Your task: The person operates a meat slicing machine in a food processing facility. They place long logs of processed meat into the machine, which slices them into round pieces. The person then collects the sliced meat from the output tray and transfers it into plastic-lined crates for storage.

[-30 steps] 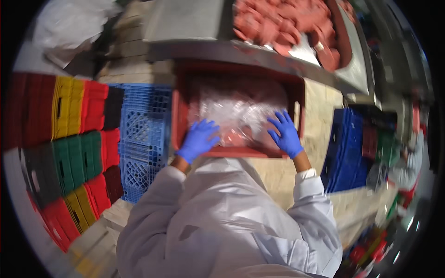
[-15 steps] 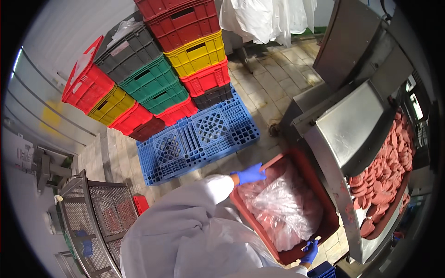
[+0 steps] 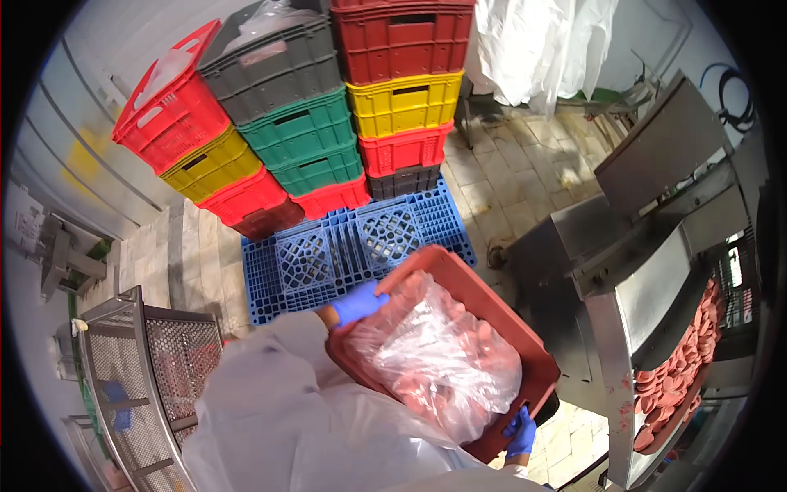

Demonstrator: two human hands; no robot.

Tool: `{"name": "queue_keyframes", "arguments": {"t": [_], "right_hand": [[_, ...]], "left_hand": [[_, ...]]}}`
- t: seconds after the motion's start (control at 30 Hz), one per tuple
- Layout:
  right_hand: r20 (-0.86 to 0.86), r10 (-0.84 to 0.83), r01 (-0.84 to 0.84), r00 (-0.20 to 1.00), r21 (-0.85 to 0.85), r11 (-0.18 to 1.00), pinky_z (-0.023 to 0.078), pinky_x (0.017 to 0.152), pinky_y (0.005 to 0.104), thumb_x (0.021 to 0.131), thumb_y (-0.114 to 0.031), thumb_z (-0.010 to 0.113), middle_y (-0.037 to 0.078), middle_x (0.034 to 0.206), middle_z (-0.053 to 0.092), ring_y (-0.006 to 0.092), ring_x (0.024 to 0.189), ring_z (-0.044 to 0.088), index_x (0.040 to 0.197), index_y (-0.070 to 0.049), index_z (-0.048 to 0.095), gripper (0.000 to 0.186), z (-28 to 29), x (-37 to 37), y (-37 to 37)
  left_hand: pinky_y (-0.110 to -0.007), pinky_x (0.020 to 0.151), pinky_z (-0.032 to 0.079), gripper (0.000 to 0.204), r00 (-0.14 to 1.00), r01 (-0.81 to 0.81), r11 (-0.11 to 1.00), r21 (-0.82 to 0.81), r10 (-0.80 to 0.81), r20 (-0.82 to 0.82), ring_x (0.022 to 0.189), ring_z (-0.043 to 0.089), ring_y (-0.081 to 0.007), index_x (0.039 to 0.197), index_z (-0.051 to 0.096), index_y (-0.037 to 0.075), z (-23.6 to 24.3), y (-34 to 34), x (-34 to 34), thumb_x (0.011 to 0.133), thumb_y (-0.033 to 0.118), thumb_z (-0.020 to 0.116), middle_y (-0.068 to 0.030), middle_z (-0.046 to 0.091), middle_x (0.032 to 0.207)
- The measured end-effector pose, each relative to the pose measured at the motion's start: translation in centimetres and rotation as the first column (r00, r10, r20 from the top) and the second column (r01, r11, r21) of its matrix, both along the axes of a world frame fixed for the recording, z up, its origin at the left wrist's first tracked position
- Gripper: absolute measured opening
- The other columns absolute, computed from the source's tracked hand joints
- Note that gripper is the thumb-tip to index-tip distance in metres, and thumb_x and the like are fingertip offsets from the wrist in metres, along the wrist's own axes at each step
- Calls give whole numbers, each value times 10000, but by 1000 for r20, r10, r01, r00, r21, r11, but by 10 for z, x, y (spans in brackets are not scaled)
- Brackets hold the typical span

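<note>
Our left hand (image 3: 361, 304) and right hand (image 3: 520, 433) clutching a red crate (image 3: 502, 318) by its ends, bagged pink patties (image 3: 443, 361) between our grips, blue plastic pallet (image 3: 343, 250) beyond the left.

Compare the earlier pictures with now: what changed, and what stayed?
The brick-red crate has moved away from the steel machine, toward the blue pallet. The left hand and right hand, earlier spread at the clear bag, now grip the crate's ends. The bag stays inside; the stacked crates stay put.
</note>
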State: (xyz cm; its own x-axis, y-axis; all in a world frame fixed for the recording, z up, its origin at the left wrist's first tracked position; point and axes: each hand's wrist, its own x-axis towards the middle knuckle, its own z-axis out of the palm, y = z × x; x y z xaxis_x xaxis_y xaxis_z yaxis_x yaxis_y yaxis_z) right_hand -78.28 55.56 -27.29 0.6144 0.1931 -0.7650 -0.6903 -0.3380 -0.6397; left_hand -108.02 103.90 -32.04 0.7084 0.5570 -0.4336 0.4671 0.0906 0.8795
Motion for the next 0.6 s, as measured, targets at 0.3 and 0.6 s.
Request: {"name": "queue_keyframes", "arguments": {"t": [0.3,0.6], "right_hand": [[96,244,-250,965,613,750,288,413,243,967,-371,538,-52,549,353,80,450,323,718,-159,454,338,196,-84,298],[57,480,-121,875,987,105,448,613,283,1010,-260,467,7,696,453,148,620,468,804,-102,469,259,463,-204,564]], "left_hand": [[-328,639,469,304,991,18,739,674,75,-109,736,557,-136,1024,592,15,458,179,-132,891,288,578,-62,594,801],[-356,951,429,562,880,-434,-349,831,34,474,1115,552,-283,1274,503,77,702,302,-241,862,447,593,-170,465,1283]]}}
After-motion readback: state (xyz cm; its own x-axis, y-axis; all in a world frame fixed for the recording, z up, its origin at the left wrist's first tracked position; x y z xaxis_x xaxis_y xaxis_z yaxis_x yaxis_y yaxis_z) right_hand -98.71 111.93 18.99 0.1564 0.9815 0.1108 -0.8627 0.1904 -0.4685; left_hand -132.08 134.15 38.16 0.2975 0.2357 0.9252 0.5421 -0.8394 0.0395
